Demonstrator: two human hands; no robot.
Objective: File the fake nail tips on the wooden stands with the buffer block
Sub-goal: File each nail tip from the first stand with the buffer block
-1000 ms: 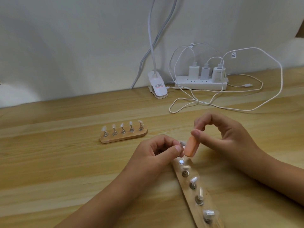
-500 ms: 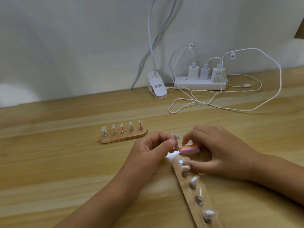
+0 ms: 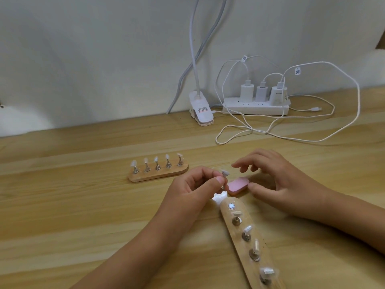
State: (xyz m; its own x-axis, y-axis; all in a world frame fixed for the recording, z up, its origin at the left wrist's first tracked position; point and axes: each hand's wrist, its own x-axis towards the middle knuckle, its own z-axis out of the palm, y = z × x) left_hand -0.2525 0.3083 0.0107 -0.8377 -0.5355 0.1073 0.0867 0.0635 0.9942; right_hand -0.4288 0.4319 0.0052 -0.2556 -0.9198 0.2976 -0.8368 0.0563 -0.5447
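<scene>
**One tip held in the fingers, buffer block lying flat**

One fake nail tip on its small metal peg is pinched between the thumb and forefinger of the left hand; the other fingers of that hand are curled in beneath. The tip is held clear of both stands, just above the thumb.

The buffer block is seen flat on the wooden table, pink face up (an orange layer shows along its lower edge). It lies just right of the left thumb and just left of the right thumb, which is apart from it. The right hand is spread and relaxed above and beside the block, with nothing held.

Below both thumbs the near wooden stand is laid, running toward the person. A bare metal disc is seen at its end nearest the fingers, followed by four pegs with tips. Beyond the left knuckles, the far wooden stand is set with five upright tips.

Well beyond the right fingertips, a power strip, white cables and a lamp clip are placed against the wall.
</scene>
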